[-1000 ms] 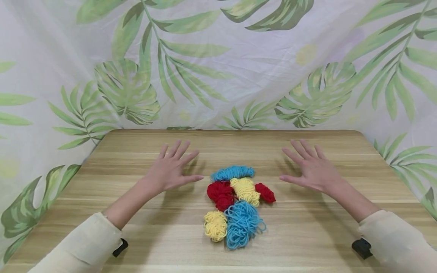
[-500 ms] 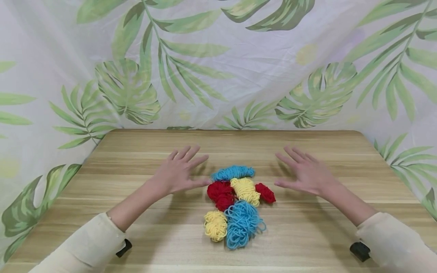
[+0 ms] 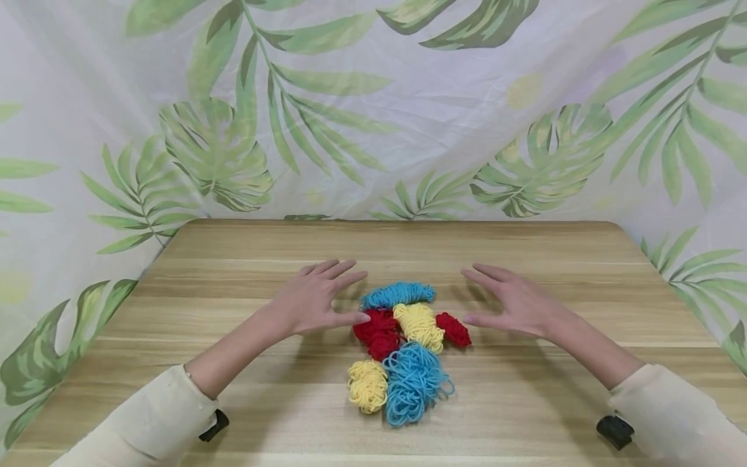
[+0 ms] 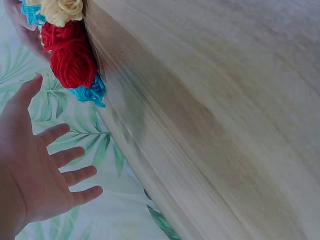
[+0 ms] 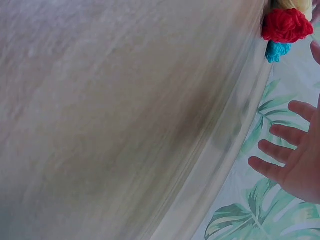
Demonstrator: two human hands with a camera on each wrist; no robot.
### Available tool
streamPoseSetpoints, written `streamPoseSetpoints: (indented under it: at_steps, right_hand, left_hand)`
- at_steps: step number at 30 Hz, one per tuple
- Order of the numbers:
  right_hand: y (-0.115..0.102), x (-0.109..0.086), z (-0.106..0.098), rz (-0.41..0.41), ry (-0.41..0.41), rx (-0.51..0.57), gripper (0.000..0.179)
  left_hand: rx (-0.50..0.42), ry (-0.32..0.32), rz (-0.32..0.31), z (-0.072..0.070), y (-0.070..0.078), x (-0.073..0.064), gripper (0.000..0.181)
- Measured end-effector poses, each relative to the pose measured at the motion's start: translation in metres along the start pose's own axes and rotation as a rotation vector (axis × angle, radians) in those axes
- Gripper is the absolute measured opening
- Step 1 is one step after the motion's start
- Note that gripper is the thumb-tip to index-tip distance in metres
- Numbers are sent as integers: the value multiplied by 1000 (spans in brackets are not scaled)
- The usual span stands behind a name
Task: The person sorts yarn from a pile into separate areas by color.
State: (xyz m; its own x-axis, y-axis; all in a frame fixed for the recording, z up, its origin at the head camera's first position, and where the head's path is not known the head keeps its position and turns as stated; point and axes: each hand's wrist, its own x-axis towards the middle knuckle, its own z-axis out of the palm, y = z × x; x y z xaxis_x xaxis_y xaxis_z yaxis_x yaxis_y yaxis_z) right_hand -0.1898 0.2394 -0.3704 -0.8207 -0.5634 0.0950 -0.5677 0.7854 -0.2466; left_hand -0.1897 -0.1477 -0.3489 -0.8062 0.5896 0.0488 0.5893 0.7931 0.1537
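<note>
Several bundles of yarn lie grouped on the wooden table. At the far side is a long blue yarn bundle (image 3: 398,295); below it sit a red yarn bundle (image 3: 379,336), a yellow yarn bundle (image 3: 419,326) and a small red yarn bundle (image 3: 453,329). Nearest are a small yellow yarn bundle (image 3: 368,386) and a big loose blue yarn bundle (image 3: 413,384). My left hand (image 3: 312,301) hovers left of the pile, fingers spread, its thumb tip overlapping the larger red bundle in the head view. Opposite it, my right hand (image 3: 519,305) has extended fingers, thumb beside the small red bundle. Both palms hold nothing.
The wooden table (image 3: 262,415) reaches back to a leaf-printed cloth (image 3: 350,130) hanging behind it. Black straps (image 3: 615,431) show under the cream sleeves (image 3: 671,415).
Both hands have moved inward toward the yarn and slightly nearer to me, closing the gap between them. The yarn bundles stay where they were.
</note>
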Motion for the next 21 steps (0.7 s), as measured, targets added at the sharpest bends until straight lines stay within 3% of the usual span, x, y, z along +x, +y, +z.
streamPoseSetpoints:
  at_steps: [14,21]
  right_hand:
    - [-10,-1,1,-50,10,-11,83]
    - [-12,-1,2,-49,5,37,78]
  left_hand:
    - [-73,-7,42,1,7,3,79]
    - [-149,8,114,3,5,5,75]
